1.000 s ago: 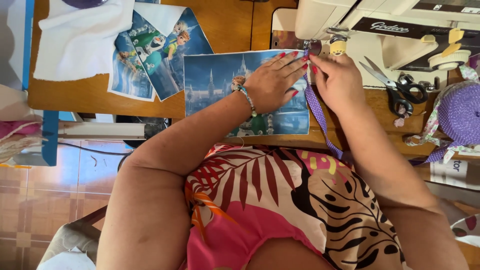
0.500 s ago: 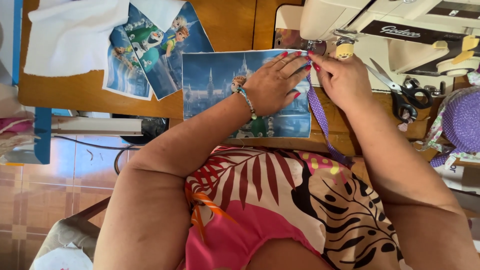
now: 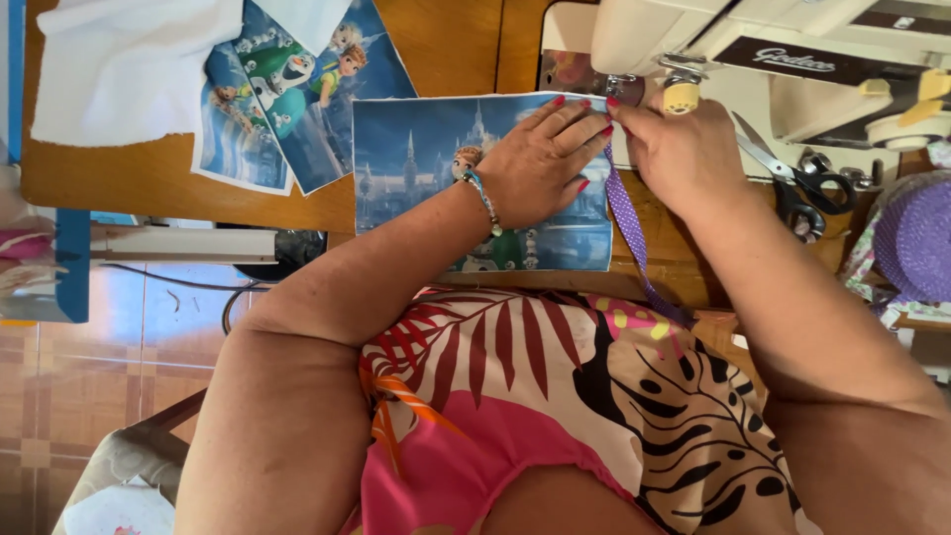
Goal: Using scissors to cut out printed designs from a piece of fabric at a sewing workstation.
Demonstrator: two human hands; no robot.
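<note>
— Fabric's the same: that printed castle panel [image 3: 416,159] has stayed flat on the wooden surface [image 3: 466,40], edge at the sewing machine [image 3: 753,50].

— Hands?

— Left hand [image 3: 540,159] keeps pressing it, fingers spread. Right hand [image 3: 679,139] is closed, pinching the purple dotted ribbon [image 3: 626,213] along the edge.

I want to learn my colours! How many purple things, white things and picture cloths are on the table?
Purple: 2, the ribbon and the ribbon spool
White: 2, the plain cloth and the sewing machine
Picture cloths: 2, one under both hands, one beside it
Total: 6
</note>
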